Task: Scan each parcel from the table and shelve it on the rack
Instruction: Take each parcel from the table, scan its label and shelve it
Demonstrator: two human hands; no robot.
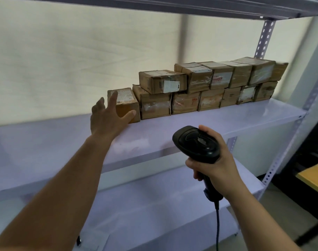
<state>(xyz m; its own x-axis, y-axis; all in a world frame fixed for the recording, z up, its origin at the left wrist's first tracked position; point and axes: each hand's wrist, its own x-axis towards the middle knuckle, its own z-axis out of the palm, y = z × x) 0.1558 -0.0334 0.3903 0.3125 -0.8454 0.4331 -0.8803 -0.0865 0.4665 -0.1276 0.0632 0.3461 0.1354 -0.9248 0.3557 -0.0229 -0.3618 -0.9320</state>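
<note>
A small brown cardboard parcel [127,104] with a white label on top sits on the rack's middle shelf [154,131], at the left end of a row of parcels. My left hand [107,116] is stretched out in front of it, fingers straight and spread, thumb across the parcel's lower front. My right hand [214,160] grips the handle of a black barcode scanner [198,144] lower down, its cord hanging toward the floor.
Several taped brown parcels [209,87] are stacked two high along the shelf to the right, up to the perforated rack post [263,40]. A lower shelf [154,205] lies beneath. A wooden table corner [314,176] shows at the right edge.
</note>
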